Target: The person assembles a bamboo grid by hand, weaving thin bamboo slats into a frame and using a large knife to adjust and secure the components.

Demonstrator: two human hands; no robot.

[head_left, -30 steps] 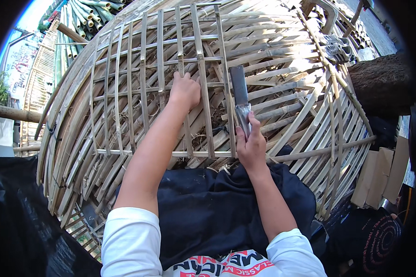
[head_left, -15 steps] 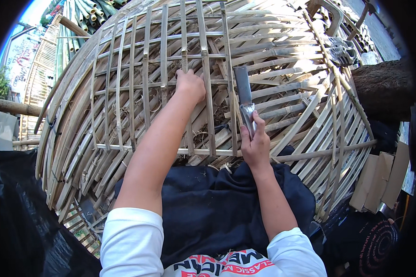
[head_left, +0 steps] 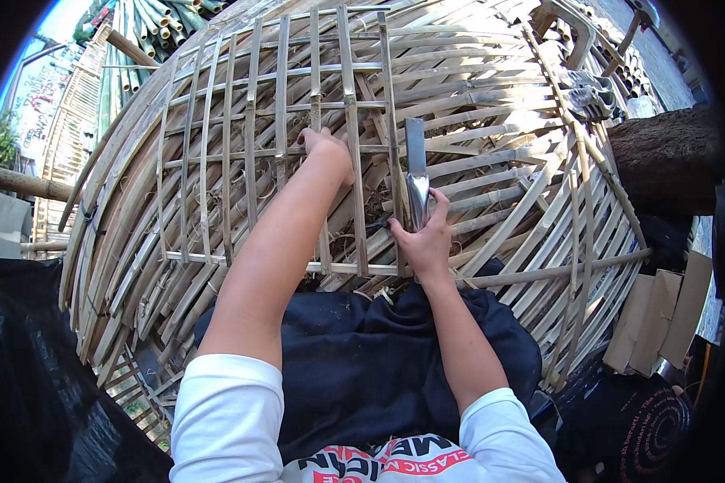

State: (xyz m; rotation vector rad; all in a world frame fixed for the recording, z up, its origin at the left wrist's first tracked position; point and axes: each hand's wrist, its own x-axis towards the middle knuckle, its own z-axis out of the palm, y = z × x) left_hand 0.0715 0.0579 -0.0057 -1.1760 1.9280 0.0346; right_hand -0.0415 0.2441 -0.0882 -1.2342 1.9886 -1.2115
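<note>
A lattice of split bamboo slats point(head_left: 350, 121) lies across a big heap of bamboo strips in front of me. My left hand point(head_left: 327, 153) is closed at a crossing near its middle, round an upright slat point(head_left: 315, 80); the fingertips are partly hidden. Just right of the lattice's rightmost slat, my right hand point(head_left: 427, 245) grips the shiny metal handle of a knife point(head_left: 416, 149) with a broad, square-ended blade. The blade points away from me, almost parallel to that slat. The lattice's near crosspiece point(head_left: 282, 263) runs below both hands.
Dark cloth point(head_left: 370, 354) covers my lap. Bamboo strips point(head_left: 491, 169) are stacked to the right, with a thick log point(head_left: 664, 153) beyond. Cardboard point(head_left: 656, 318) and a person in a dark printed shirt point(head_left: 656, 427) are at lower right. Green bamboo poles point(head_left: 137, 32) lie at far left.
The knife has shifted slightly left, closer to the lattice's edge, and its blade stands straighter. My right hand moved left with it. My left hand stays at the same crossing.
</note>
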